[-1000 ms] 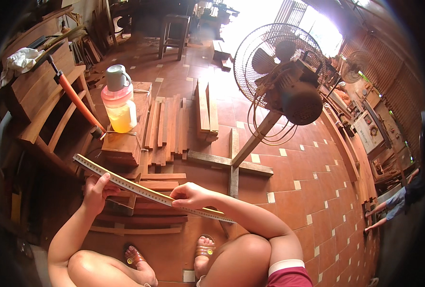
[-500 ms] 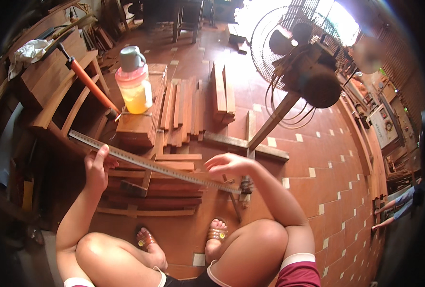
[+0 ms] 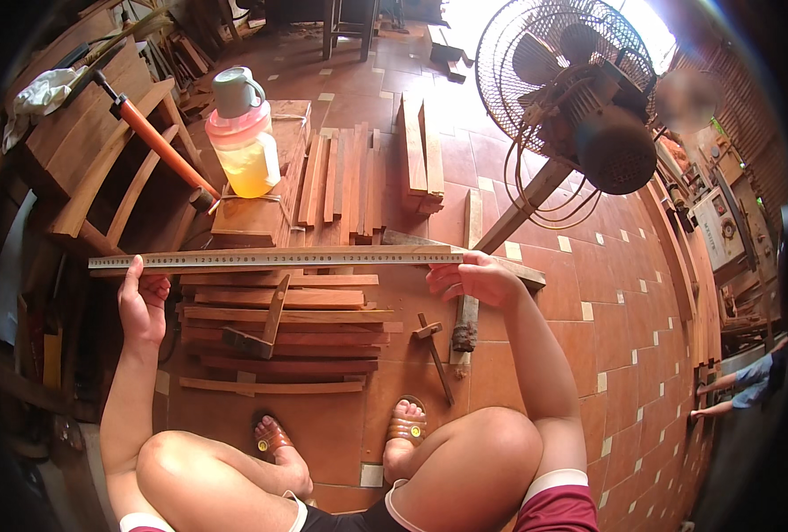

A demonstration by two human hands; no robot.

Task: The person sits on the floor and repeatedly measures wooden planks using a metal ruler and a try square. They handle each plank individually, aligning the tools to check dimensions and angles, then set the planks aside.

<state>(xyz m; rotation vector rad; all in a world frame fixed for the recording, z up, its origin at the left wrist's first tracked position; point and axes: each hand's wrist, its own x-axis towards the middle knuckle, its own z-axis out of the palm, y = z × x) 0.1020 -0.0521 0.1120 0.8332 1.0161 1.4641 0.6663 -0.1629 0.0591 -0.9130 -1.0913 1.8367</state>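
A long pale ruler (image 3: 278, 262) stretches level across the space in front of me, with a strip of reddish wood (image 3: 323, 251) showing along its upper edge. My left hand (image 3: 143, 301) grips it near its left end, thumb on its face. At its right end, my right hand (image 3: 478, 277) pinches it between thumb and fingers. Beneath, several wooden slats (image 3: 287, 340) lie stacked on the floor. On them rests a wood-and-dark-metal tool, perhaps a square (image 3: 265, 332). A wooden marking gauge (image 3: 431, 337) lies to their right.
A jug of yellow drink (image 3: 247, 168) topped by a grey mug (image 3: 237, 93) stands on a wooden block. A large fan (image 3: 589, 106) on a wooden cross base is at the right. A chair-like wooden frame with an orange-barred clamp (image 3: 159, 146) stands left.
My right hand has moved right and closed on the ruler's far end. The ruler, sloping before, is now level. My left hand has shifted left with it.
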